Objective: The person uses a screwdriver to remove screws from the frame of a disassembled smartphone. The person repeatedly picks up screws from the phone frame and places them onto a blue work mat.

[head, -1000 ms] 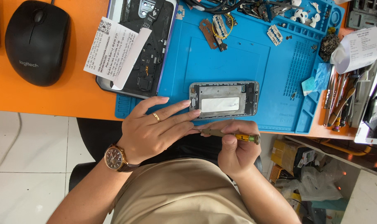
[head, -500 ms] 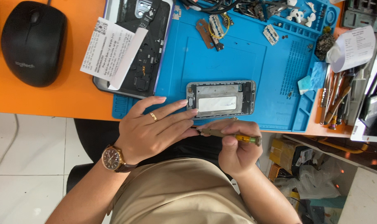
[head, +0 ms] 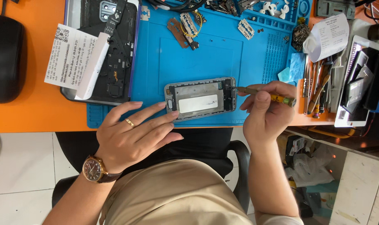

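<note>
An opened phone frame (head: 200, 99) with a silver inner plate lies on the blue work mat (head: 206, 58). My left hand (head: 133, 135), with a ring and a brown wristwatch, has its fingertips resting on the frame's left end. My right hand (head: 265, 112) grips a small screwdriver (head: 267, 95) with a yellow and green handle. The screwdriver's tip touches the right end of the frame.
A second dismantled phone (head: 110, 50) with a white paper slip (head: 75, 58) lies on the mat's left part. A black mouse (head: 5, 58) sits on the orange desk. Loose parts fill the mat's top edge; tweezers and tools (head: 318, 87) and devices crowd the right.
My right hand has lifted from below the desk edge, right of the frame, and brought the screwdriver tip to the frame's right end. My left hand stays on the left end.
</note>
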